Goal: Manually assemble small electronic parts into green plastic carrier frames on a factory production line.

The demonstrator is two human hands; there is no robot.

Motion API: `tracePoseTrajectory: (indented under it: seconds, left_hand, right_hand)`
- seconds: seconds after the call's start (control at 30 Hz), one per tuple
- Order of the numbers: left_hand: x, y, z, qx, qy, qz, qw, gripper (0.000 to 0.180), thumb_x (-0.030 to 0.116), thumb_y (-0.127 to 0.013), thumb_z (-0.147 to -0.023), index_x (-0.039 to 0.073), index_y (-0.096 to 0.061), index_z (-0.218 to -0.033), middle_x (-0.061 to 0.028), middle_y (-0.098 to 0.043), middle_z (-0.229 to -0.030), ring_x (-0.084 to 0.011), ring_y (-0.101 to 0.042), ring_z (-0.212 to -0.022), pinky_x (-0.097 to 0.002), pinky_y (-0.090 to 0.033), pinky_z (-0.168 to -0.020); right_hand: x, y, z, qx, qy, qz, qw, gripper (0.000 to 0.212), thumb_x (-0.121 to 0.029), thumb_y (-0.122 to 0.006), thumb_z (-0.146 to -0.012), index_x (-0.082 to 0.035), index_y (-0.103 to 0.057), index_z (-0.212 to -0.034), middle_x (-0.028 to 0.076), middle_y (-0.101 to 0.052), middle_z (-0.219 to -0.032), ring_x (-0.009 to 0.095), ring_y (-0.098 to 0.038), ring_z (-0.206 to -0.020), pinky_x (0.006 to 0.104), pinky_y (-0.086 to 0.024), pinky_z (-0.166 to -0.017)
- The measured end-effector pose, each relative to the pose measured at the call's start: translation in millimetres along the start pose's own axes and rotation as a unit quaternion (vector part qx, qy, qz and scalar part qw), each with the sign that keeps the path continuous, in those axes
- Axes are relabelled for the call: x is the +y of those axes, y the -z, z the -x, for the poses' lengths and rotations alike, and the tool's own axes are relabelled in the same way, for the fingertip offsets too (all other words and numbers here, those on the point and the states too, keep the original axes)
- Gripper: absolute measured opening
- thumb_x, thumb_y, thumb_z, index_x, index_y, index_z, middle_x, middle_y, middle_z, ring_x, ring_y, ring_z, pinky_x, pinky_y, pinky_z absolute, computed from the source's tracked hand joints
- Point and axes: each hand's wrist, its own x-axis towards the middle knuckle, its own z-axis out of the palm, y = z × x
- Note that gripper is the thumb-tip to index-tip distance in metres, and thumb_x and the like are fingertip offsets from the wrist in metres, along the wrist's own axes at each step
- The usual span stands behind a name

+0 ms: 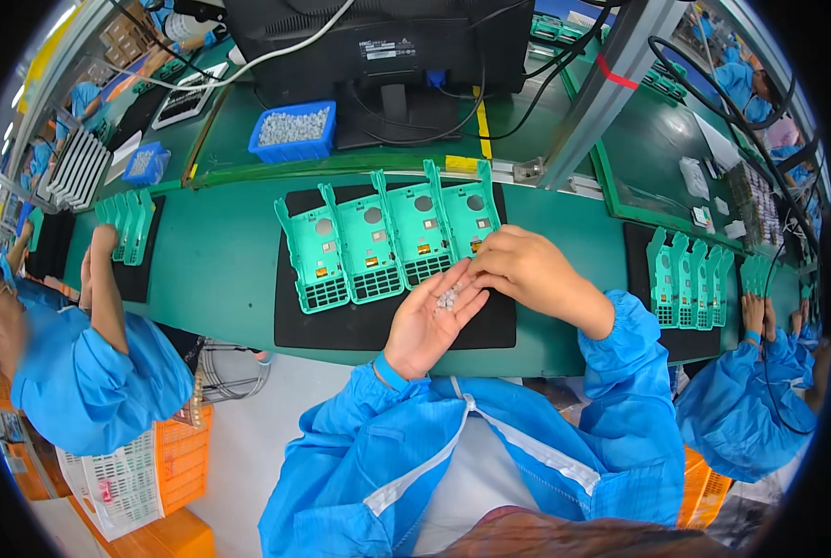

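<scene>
My left hand (422, 333) is turned palm up, its fingers extended and slightly cupped, with a small heap of grey-white pieces (448, 298) lying in it. Fingers bent in a pinch, my right hand (544, 277) is just above the left fingertips, at the lower end of the rightmost green plastic housing (471, 216). What the pinch holds, if anything, is hidden. Several such housings stand side by side, open side up, on a black mat (294, 330). Each has a round dark opening, a grid at its lower end and a small amber patch.
Beyond the housings are a blue bin (292, 147) of similar pieces and a monitor (378, 56) seen from behind. A metal post (587, 102) and hanging cables rise at the right. Co-workers sit on both sides, with green housings (127, 223) before the left one. Crates (183, 460) stand below.
</scene>
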Motion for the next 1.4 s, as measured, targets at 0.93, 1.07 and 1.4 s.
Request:
tracePoseTrajectory:
  seconds: [0.93, 1.07, 1.4]
  left_hand:
    - [-8.5, 10.9, 0.2, -0.002, 0.015, -0.162, 0.987, 0.025, 0.019, -0.058, -0.094, -0.001, -0.060, -0.110, -0.0091, -0.064, -0.106, -0.0147, -0.063, -0.097, -0.0301, -0.052, -0.090]
    - [-8.4, 8.8, -0.3, -0.003, 0.015, -0.164, 0.986, 0.025, 0.016, -0.059, -0.093, -0.002, -0.060, -0.110, -0.0097, -0.065, -0.106, -0.0151, -0.063, -0.097, -0.0302, -0.052, -0.089]
    - [-14.9, 4.2, -5.7, 0.012, 0.004, -0.141, 0.990, 0.025, 0.013, -0.057, -0.093, -0.005, -0.058, -0.112, -0.0148, -0.062, -0.111, -0.0212, -0.061, -0.103, -0.0338, -0.050, -0.095]
  right_hand:
    - [-12.4, 6.0, 8.0, 0.029, -0.060, -0.104, 0.992, 0.011, -0.011, -0.069, -0.079, -0.005, -0.064, -0.086, 0.006, -0.061, -0.085, 0.025, -0.056, -0.083, 0.0358, -0.045, -0.073]
    - [-17.0, 16.2, 2.9, 0.008, -0.017, -0.037, 0.999, 0.011, -0.013, -0.070, -0.076, -0.006, -0.065, -0.083, 0.006, -0.061, -0.084, 0.025, -0.057, -0.081, 0.0368, -0.046, -0.072]
    - [-24.1, 31.9, -8.9, -0.028, 0.035, 0.099, 0.994, 0.014, -0.012, -0.073, -0.068, -0.007, -0.063, -0.077, 0.006, -0.058, -0.076, 0.027, -0.055, -0.074, 0.0376, -0.046, -0.067]
